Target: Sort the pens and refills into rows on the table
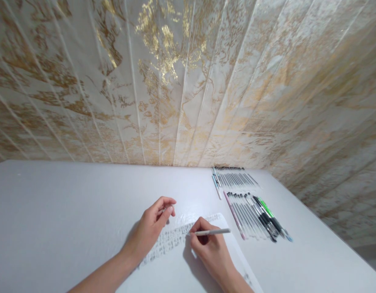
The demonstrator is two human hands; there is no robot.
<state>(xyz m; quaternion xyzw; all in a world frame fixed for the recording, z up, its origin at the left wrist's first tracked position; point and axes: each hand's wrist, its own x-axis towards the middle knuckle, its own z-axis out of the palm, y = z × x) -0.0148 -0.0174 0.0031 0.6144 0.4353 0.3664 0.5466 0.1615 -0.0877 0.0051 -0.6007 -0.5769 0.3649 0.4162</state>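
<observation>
My right hand (210, 246) is closed round a slim pen (216, 231) with a pale grey barrel. Its tip meets a white sheet of paper (175, 270) near rows of dark handwriting (168, 240), too blurred to read. To the left, my left hand (155, 217) is held over the paper's upper left side with its fingers curled in. A thin pale bit of something shows between thumb and fingers there, too small to name.
Right of the paper lie a pink pen (235, 215), a row of thin pens (245, 213), black-grip pens (265, 219) and a green pen (266, 206). Another row of slim pens (235, 180) lies farther back on the white table (68, 203). Gold-patterned curtains (157, 101) hang behind.
</observation>
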